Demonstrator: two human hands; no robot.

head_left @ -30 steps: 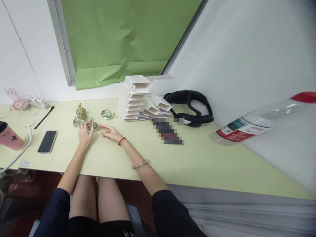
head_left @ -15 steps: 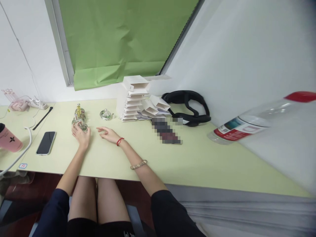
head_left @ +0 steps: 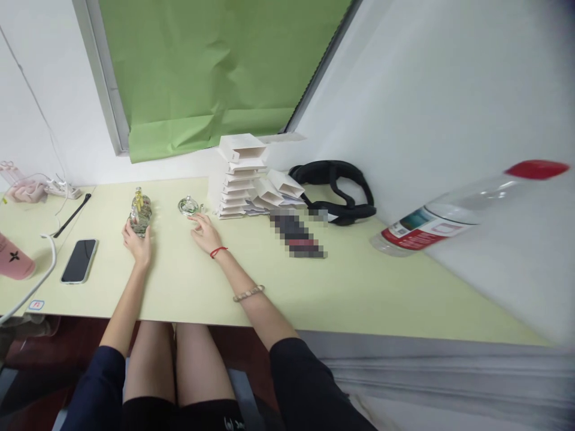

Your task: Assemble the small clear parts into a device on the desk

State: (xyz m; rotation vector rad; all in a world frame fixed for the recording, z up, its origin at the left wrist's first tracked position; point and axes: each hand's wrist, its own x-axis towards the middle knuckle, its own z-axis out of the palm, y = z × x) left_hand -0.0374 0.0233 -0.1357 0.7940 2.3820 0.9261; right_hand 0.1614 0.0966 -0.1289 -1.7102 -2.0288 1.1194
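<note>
A short row of small clear glass bottles [head_left: 141,206] with gold-coloured tops stands on the left part of the table. My left hand [head_left: 136,245] curls around the nearest one, thumb on its right side and fingers on its left. To the right sits a separate round glass bottle [head_left: 188,206] with a small clear piece [head_left: 202,208] beside it. My right hand [head_left: 206,234] is just in front of this bottle, fingers stretched towards it and holding nothing. Whether its fingertips touch the bottle I cannot tell.
White paper boxes [head_left: 242,173] stand stacked at the back, with a black headset [head_left: 341,209] and a pixelated item [head_left: 299,236] to their right. A plastic bottle [head_left: 431,221] rises at far right. A phone [head_left: 79,261], pink cup [head_left: 15,260] and white cable [head_left: 47,275] are left.
My left hand has brought the nearest bottle into line with the others. My right hand has moved right, from the space between the bottles to the front of the separate one.
</note>
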